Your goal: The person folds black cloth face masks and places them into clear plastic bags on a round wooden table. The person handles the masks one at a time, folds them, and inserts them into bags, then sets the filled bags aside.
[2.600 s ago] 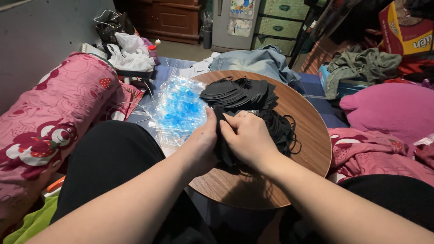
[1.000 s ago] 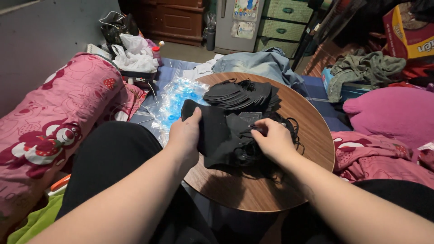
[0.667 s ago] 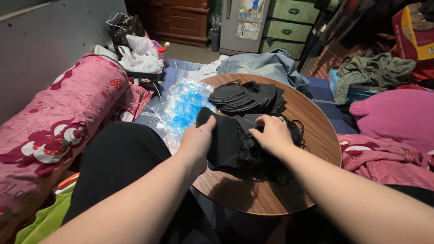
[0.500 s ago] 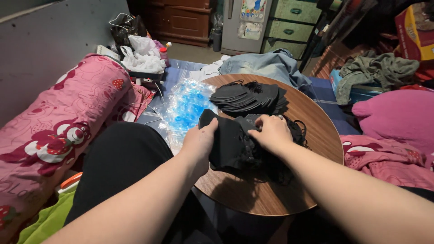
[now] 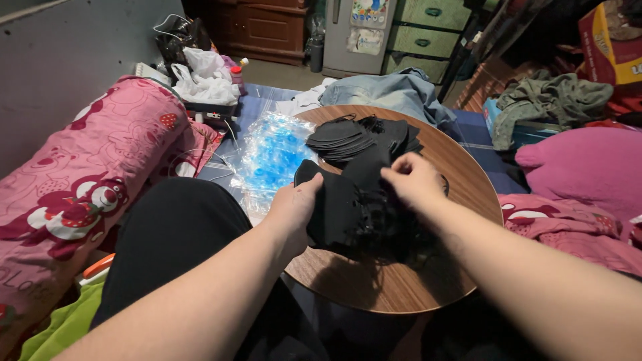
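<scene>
Fingers of the left hand (image 5: 294, 208) curl around the near-left edge of a flat black fabric mask (image 5: 334, 207), thumb on top, gripping it just above the round brown wooden table (image 5: 401, 284). Fingertips of the right hand (image 5: 413, 182) pinch together at the mask's upper right corner; whether they hold the cloth itself or one of its thin black ear loops I cannot tell, since dark lies on dark there.

Under and right of the held mask, still on the table, sits a loose heap of black masks with tangled loops (image 5: 394, 230), its outline hard to separate from shadow. Toward the far side of the table a fanned stack of black masks (image 5: 354, 137) lies flat, reaching close to the far rim. The near part of the tabletop is bare wood up to its curved edge, and the right rim also shows bare wood.

Left of the table, touching its rim, clear plastic bags with blue print (image 5: 271, 157) lie spread on the bedding. Further left a pink patterned bolster (image 5: 73, 180) runs along the wall. Beyond the table lies a pale blue denim garment (image 5: 394, 93); right of it, a magenta cushion (image 5: 588, 164), cut off by the frame. Both forearms enter from the bottom edge.
</scene>
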